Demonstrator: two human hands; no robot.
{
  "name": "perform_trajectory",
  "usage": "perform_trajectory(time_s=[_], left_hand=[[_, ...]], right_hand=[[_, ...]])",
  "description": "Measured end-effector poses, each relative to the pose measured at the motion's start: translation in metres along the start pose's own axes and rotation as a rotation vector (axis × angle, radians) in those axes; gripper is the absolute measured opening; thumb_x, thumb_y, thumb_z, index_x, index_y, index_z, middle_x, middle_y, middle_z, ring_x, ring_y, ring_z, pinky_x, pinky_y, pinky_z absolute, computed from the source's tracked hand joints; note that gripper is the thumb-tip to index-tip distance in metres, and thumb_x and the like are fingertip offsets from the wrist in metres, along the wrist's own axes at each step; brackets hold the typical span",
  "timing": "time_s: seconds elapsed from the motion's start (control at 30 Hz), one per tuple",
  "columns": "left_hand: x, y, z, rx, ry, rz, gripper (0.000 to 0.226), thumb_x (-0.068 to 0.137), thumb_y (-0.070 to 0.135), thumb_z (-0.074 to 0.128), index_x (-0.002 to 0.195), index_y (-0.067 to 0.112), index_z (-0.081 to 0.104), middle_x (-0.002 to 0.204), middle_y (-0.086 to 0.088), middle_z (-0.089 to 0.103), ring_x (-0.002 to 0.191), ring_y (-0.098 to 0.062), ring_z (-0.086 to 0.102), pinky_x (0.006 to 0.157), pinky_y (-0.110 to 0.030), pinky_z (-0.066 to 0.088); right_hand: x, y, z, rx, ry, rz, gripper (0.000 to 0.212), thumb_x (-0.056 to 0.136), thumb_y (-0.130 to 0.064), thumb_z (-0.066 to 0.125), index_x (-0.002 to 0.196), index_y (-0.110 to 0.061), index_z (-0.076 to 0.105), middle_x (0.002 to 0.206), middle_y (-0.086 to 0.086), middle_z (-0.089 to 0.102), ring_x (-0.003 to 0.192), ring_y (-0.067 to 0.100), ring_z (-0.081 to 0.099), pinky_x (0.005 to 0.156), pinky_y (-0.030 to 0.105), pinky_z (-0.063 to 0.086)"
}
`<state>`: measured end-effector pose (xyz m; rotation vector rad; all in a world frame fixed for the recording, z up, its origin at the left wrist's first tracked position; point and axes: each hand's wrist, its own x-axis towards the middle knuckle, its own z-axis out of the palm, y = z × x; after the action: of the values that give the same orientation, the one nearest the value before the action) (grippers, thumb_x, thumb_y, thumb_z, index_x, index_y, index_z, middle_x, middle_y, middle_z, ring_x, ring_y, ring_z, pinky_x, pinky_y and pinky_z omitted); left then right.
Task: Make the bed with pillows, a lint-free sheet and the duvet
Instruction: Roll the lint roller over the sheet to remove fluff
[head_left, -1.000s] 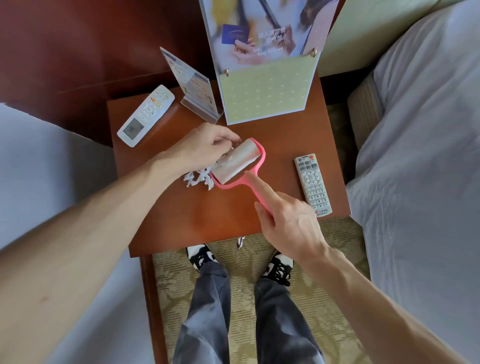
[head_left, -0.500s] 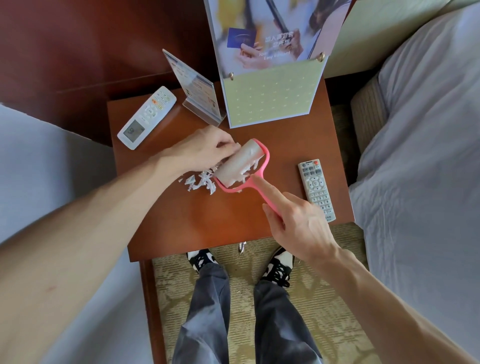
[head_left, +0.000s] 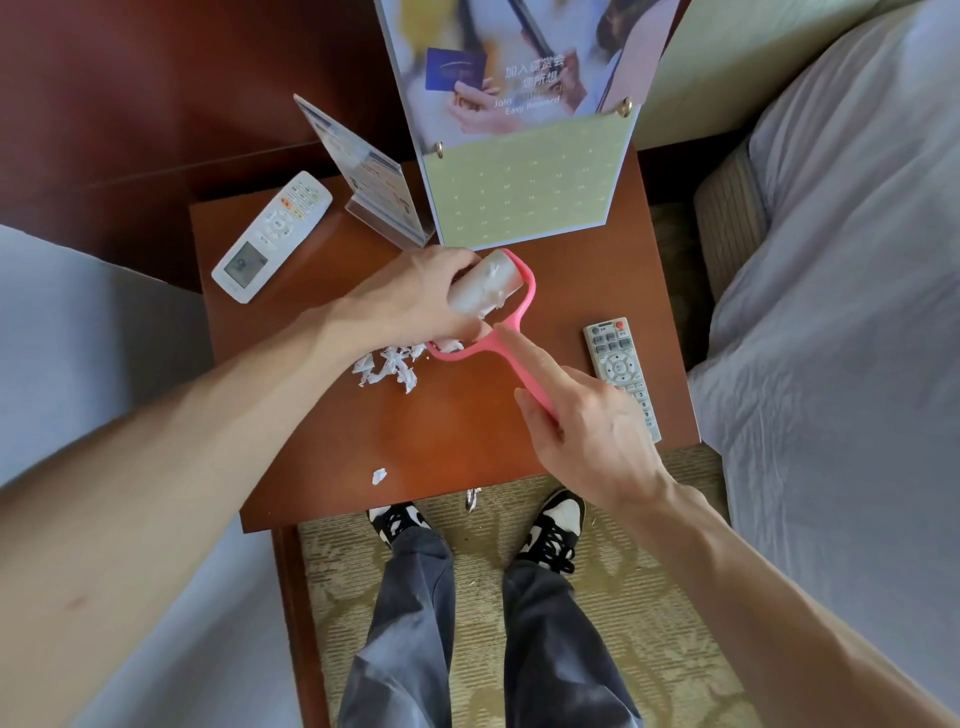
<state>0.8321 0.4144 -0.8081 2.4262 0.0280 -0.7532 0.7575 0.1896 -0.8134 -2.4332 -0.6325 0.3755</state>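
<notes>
A pink lint roller (head_left: 519, 332) lies over the middle of the wooden nightstand (head_left: 467, 431). My right hand (head_left: 582, 431) grips its handle, index finger stretched along it. My left hand (head_left: 410, 301) curls over the white roll (head_left: 488, 283), fingers on its near end. Torn white scraps of roller paper (head_left: 387, 366) lie in a heap just left of the roller's frame. One small scrap (head_left: 379, 475) sits alone near the front edge. A bed with a white sheet (head_left: 831, 312) fills the right side.
On the nightstand stand a desk calendar (head_left: 524, 176) and an acrylic card holder (head_left: 374, 176) at the back. A white air-conditioner remote (head_left: 272, 236) lies at the back left, a grey TV remote (head_left: 621, 371) at the right. Another white bed (head_left: 78, 364) is at left. Patterned carpet (head_left: 478, 597) lies below.
My left hand has slid further over the roll and now covers its near end. More torn scraps lie on the wood, and one small scrap has landed near the front edge.
</notes>
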Motion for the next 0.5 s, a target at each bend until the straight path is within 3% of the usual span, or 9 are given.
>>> perform_trajectory(time_s=[0.07,0.13,0.2,0.27,0.3,0.4,0.5], left_hand=[[0.000,-0.002,-0.002,-0.044,0.038,0.026,0.026,0.079,0.049,0.083,0.091,0.034,0.065,0.075,0.011,0.065,0.063,-0.005,0.062,0.049,-0.016,0.044],[0.002,-0.006,-0.004,-0.143,0.064,0.044,0.025,0.085,0.057,0.075,0.091,0.032,0.074,0.075,0.010,0.070,0.067,-0.004,0.066,0.055,-0.019,0.048],[0.007,-0.011,-0.002,-0.157,0.121,0.053,0.038,0.096,0.055,0.063,0.094,0.020,0.078,0.071,0.004,0.068,0.065,-0.012,0.063,0.058,-0.027,0.046],[0.012,-0.014,0.000,-0.113,0.193,0.041,0.047,0.103,0.048,0.054,0.084,0.010,0.073,0.063,0.003,0.056,0.055,-0.007,0.049,0.053,-0.025,0.034],[0.013,-0.015,0.001,-0.099,0.221,0.029,0.045,0.105,0.044,0.052,0.085,0.009,0.073,0.064,0.004,0.059,0.057,-0.004,0.051,0.054,-0.025,0.036],[0.015,-0.013,0.003,-0.131,0.251,-0.004,0.037,0.107,0.042,0.046,0.117,0.018,0.072,0.103,0.003,0.074,0.094,-0.009,0.067,0.079,-0.029,0.052],[0.019,-0.007,0.002,-0.270,0.022,0.006,0.062,0.093,0.063,0.062,0.145,0.031,0.054,0.132,0.012,0.064,0.117,-0.004,0.061,0.098,-0.028,0.050]], right_hand=[[0.003,0.001,-0.001,0.013,0.012,0.015,0.067,0.101,-0.020,0.050,0.159,-0.042,0.026,0.062,-0.009,0.041,0.047,0.012,0.040,0.042,0.028,0.038],[0.007,0.001,-0.004,0.027,0.032,0.045,0.070,0.099,-0.018,0.053,0.157,-0.044,0.026,0.060,-0.010,0.042,0.048,0.011,0.041,0.043,0.031,0.042],[0.010,0.001,-0.005,0.043,0.044,0.065,0.069,0.098,-0.016,0.055,0.154,-0.045,0.029,0.059,-0.011,0.041,0.049,0.010,0.043,0.044,0.032,0.042],[0.011,0.001,-0.007,0.048,0.033,0.064,0.068,0.098,-0.016,0.054,0.154,-0.045,0.029,0.059,-0.011,0.040,0.050,0.010,0.043,0.046,0.030,0.039],[0.011,0.001,-0.007,0.045,0.026,0.064,0.068,0.098,-0.017,0.053,0.155,-0.045,0.029,0.060,-0.010,0.041,0.050,0.011,0.044,0.046,0.030,0.039],[0.013,0.001,-0.008,0.040,0.019,0.078,0.067,0.098,-0.017,0.053,0.155,-0.045,0.031,0.060,-0.010,0.042,0.052,0.012,0.043,0.048,0.031,0.041],[0.013,0.002,-0.008,0.037,0.017,0.071,0.067,0.097,-0.017,0.054,0.155,-0.043,0.032,0.059,-0.010,0.041,0.051,0.013,0.043,0.046,0.032,0.041]])
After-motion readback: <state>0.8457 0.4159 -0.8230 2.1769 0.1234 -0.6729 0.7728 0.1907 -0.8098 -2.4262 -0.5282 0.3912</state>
